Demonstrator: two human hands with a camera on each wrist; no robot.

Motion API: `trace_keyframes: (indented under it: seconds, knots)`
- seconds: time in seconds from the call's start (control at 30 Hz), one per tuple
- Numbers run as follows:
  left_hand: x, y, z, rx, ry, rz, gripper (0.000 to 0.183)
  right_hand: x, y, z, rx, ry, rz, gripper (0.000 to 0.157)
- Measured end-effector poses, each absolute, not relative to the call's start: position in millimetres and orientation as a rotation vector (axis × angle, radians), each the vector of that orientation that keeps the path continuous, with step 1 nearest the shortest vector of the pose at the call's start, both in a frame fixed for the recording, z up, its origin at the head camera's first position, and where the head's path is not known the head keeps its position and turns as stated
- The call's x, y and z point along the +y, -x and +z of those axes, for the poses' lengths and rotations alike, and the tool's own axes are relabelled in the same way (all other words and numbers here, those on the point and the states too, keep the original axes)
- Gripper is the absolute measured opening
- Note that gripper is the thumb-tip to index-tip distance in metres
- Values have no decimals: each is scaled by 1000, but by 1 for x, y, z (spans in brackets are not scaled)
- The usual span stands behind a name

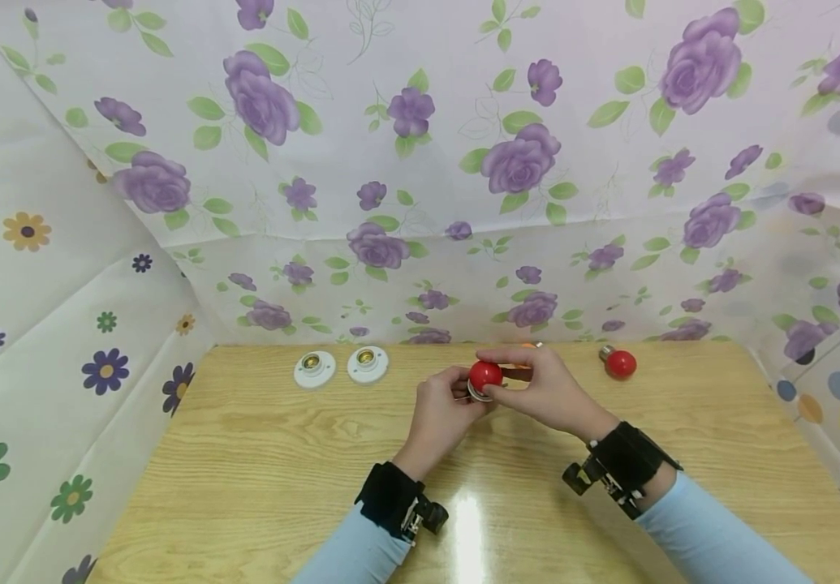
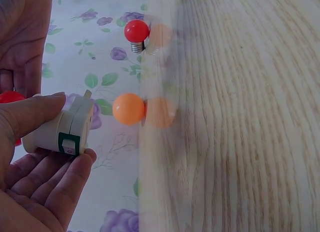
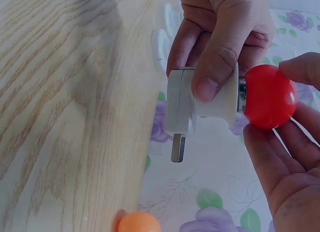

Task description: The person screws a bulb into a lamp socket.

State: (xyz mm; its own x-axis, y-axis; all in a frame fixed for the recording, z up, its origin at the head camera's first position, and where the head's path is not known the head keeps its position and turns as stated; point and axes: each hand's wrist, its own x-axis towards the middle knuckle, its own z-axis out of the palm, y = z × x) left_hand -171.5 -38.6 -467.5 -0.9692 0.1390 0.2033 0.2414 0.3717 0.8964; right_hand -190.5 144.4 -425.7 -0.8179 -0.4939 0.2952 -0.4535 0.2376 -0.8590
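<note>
My left hand (image 1: 449,405) grips a white plug-in lamp socket (image 3: 181,101) between thumb and fingers. A metal prong (image 3: 178,148) sticks out of its back part, and a switch with a green surround (image 2: 69,144) sits on its side. My right hand (image 1: 547,389) pinches a red bulb (image 3: 271,96) by its round glass, thumb on one side and fingers on the other. The bulb's metal base enters the socket's mouth, with a short strip of metal showing at the rim. Both hands are above the wooden table (image 1: 281,470).
Two white round lamp holders (image 1: 315,369) (image 1: 368,365) lie at the table's back left. Another red bulb (image 1: 620,363) lies at the back right. An orange bulb (image 2: 129,109) is near the back edge, mostly behind my right hand in the head view. Flowered sheets hang behind and beside the table.
</note>
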Motion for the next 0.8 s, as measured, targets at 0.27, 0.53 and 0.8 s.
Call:
trace_keyframes:
  seconds: [0.27, 0.53, 0.8]
  knots:
    - [-39, 171, -468, -2522, 347, -1684, 33, 143, 189, -427, 2480, 864, -1686, 38]
    - [-39, 170, -466, -2511, 344, -1716, 33, 138, 183, -422, 2545, 760, -1711, 39]
    - [-40, 169, -467, -2490, 360, -1725, 33, 130, 171, -406, 2558, 734, -1751, 37]
